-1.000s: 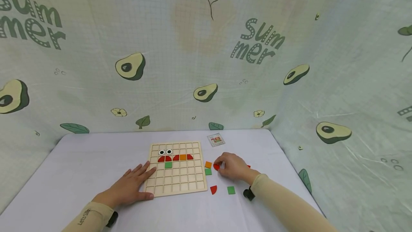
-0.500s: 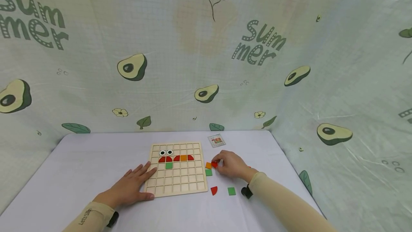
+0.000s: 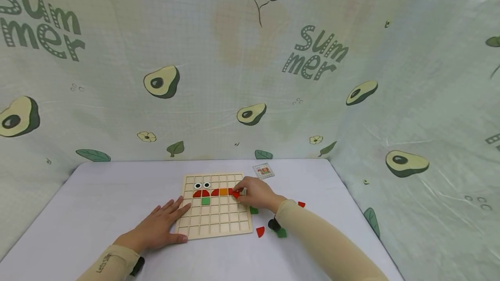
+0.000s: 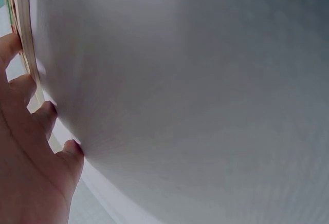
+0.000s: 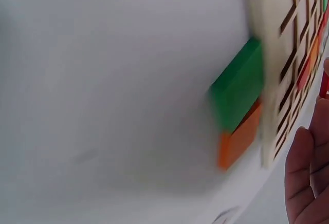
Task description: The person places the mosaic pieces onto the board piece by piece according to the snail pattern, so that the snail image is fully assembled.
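A wooden grid board (image 3: 218,219) lies on the white table, with two eye tiles (image 3: 202,185), red quarter-circle tiles (image 3: 201,194), an orange square tile (image 3: 223,191) and a green square tile (image 3: 205,201) set in its cells. My left hand (image 3: 158,225) rests with spread fingers on the board's left edge; the left wrist view shows its fingertips along that side. Over the board's right part, my right hand (image 3: 258,193) pinches a red quarter-circle tile (image 3: 236,194) between thumb and fingers, beside the row of red and orange tiles.
Right of the board lie a green tile (image 3: 254,210), a red quarter-circle (image 3: 260,231), another green tile (image 3: 282,233) and a red piece (image 3: 301,204). The right wrist view shows an orange tile (image 5: 239,137) by the board. A picture card (image 3: 263,171) lies behind.
My right hand has moved left from the loose tiles to above the board, carrying the red quarter-circle tile. The left hand has stayed in place on the board's edge.
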Tool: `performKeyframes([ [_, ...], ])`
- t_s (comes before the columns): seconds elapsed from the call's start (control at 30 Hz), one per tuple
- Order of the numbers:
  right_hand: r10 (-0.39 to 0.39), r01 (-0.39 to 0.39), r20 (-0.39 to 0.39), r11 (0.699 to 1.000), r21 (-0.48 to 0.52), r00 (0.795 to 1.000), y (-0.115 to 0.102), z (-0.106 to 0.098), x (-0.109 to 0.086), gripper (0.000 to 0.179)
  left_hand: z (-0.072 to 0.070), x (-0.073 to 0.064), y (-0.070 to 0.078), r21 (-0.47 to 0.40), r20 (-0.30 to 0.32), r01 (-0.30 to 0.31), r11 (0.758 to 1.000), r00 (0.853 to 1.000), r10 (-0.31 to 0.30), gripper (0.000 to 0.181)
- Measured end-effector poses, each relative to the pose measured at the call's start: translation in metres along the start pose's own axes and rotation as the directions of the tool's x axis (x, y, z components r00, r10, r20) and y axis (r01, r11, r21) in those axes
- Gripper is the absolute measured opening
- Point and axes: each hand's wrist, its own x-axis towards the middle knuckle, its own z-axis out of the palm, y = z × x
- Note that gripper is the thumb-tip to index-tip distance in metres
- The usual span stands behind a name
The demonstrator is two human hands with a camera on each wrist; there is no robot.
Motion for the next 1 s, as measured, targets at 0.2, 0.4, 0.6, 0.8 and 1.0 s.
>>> performKeyframes([
  [0.2,-0.045,0.045,0.006,0.999,0.020,0.999,-0.025,0.014,0.018,0.025,-0.001,0.000,0.001,-0.009,0.006,-0.002,1.000,1.000,0.003,0.099],
  [0.4,-0.086,0.086,0.027,0.996,0.018,0.996,-0.037,0.025,0.028,0.027,-0.002,0.001,0.002,0.006,0.011,-0.004,1.000,1.000,0.004,0.099],
  [0.6,-0.096,0.096,0.036,0.995,-0.011,0.995,-0.038,0.031,0.033,0.029,-0.004,0.000,0.004,-0.010,0.011,-0.010,1.000,1.000,0.010,0.098],
  [0.8,-0.107,0.108,0.033,0.994,-0.013,0.994,-0.037,0.034,0.035,0.028,-0.006,-0.002,0.003,-0.008,0.008,-0.006,1.000,1.000,0.006,0.098],
  [1.0,-0.103,0.103,0.039,0.995,-0.004,0.994,-0.040,0.034,0.035,0.026,-0.005,-0.003,0.001,-0.002,0.004,-0.006,1.000,1.000,0.006,0.098],
])
